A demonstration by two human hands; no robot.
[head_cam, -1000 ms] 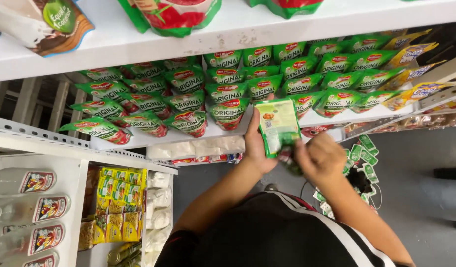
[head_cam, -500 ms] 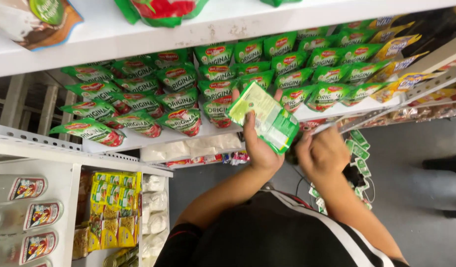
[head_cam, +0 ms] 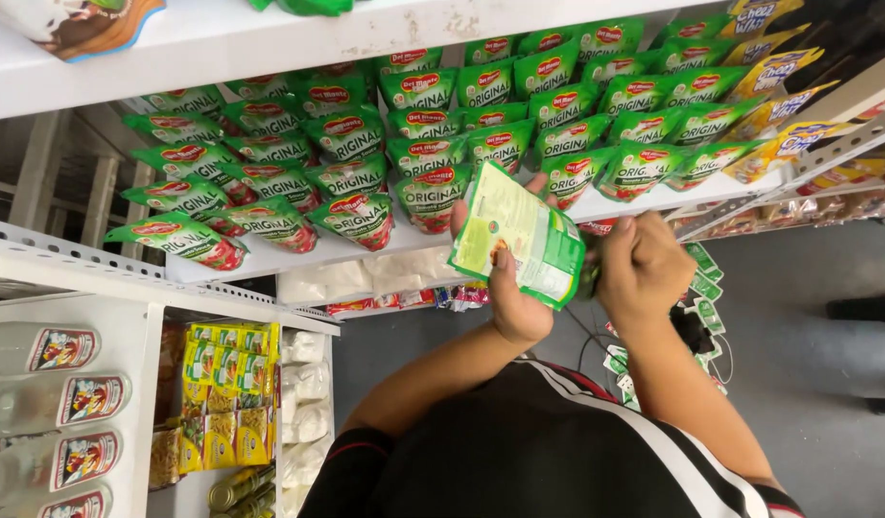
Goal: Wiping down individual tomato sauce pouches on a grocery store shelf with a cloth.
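I read the left hand (head_cam: pixel 515 305) as closed around the lower edge of a green pouch (head_cam: pixel 517 235): thumb on the pale printed face, remaining fingers wrapped behind it. The pouch stands tilted, its top corner leaning toward 11 o'clock, and it sits at the centre of the view, in front of the shelf edge and clear of the stocked rows.

The right hand (head_cam: pixel 644 269) lies at 3 o'clock from the pouch, just beside its right edge. I see it curled into a loose fist, knuckles up. I cannot tell whether it grips anything; the pouch hides the fingertips.

At 12 o'clock from both hands, a white shelf (head_cam: pixel 298 257) carries rows of green sauce pouches (head_cam: pixel 346 139) with red tops, standing upright and overlapping. At 2 o'clock, yellow packets (head_cam: pixel 778 115) continue the same shelf level.

At 9 o'clock, below the shelf, white bags (head_cam: pixel 365 273) lie on a lower tier. At 8 o'clock, a side rack holds small yellow-green sachets (head_cam: pixel 226 384), with clear bottles (head_cam: pixel 39 350) at the far left edge and cans (head_cam: pixel 241 489) near the bottom.

At 4 o'clock, more green packs (head_cam: pixel 703 273) lie on the grey floor (head_cam: pixel 816 317). At 6 o'clock I see my dark shirt (head_cam: pixel 548 451) with white striping.
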